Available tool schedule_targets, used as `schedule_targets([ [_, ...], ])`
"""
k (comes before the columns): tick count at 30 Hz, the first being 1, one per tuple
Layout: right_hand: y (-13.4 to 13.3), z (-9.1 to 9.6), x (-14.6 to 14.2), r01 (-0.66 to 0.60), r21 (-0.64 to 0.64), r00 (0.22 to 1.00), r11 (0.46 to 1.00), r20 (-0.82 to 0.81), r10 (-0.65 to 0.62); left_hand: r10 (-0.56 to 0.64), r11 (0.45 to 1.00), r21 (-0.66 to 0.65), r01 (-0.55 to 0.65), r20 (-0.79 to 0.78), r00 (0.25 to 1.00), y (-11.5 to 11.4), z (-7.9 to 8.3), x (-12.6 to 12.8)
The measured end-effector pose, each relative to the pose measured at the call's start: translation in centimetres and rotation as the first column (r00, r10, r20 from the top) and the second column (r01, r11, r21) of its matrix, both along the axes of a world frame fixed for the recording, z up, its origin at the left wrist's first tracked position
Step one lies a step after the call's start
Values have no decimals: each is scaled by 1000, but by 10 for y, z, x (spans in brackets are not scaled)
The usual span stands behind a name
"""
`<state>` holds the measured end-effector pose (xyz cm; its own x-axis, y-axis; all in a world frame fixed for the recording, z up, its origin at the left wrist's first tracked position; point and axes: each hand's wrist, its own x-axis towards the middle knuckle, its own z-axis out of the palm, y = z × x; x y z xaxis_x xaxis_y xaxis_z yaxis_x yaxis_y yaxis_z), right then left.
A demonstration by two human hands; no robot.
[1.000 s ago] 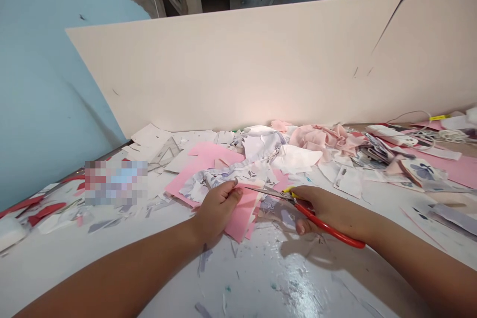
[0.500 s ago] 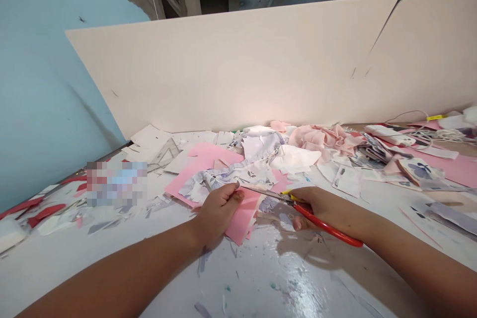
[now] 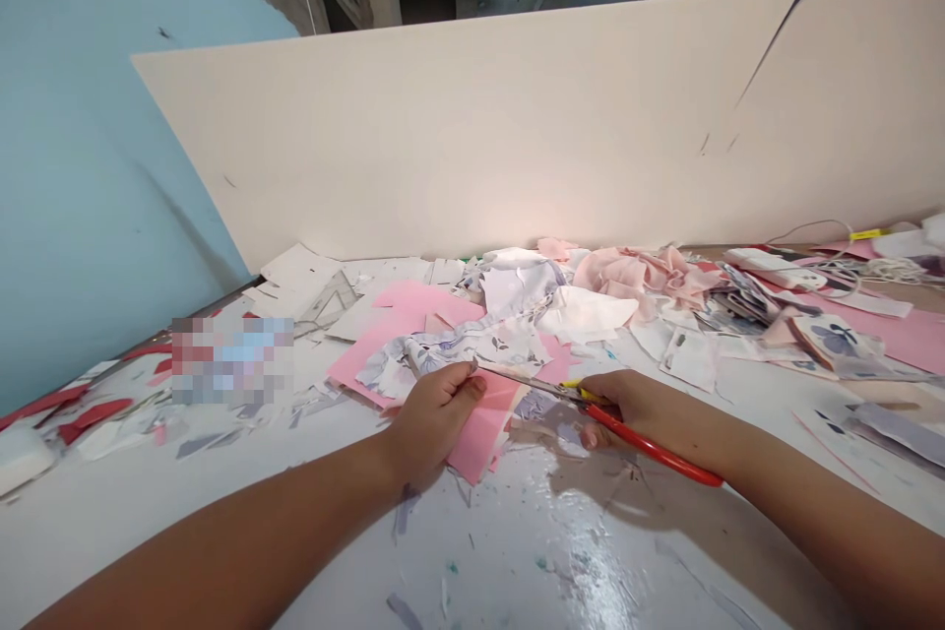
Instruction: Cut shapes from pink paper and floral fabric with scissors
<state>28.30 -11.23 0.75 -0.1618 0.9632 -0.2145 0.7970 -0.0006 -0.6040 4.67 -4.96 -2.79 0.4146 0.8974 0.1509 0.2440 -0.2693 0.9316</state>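
Note:
My left hand (image 3: 432, 418) is closed, pinching a pink sheet (image 3: 483, 425) together with a white floral-printed piece of fabric (image 3: 450, 352) on the white table (image 3: 517, 551). My right hand (image 3: 642, 409) grips red-handled scissors (image 3: 591, 404). Their blades point left and run along the upper edge of the pink sheet, with the tips close to my left thumb. The blades look nearly shut.
Heaps of pink and white fabric scraps (image 3: 635, 276) and paper offcuts lie behind my hands. A beige board (image 3: 472, 128) stands upright along the back of the table. More pink sheets (image 3: 908, 335) and printed pieces lie at the right, red scraps (image 3: 89, 418) at the left.
The scissors have shifted very slightly along the pink sheet's edge. Both hands stay almost where they were.

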Motion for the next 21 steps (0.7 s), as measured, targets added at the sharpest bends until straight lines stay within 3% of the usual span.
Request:
schedule_targets([
  [21,1,-1,3,-4,-4,996,1000,92,4,-45,995,-81,50,68,997,2,-1,-2],
])
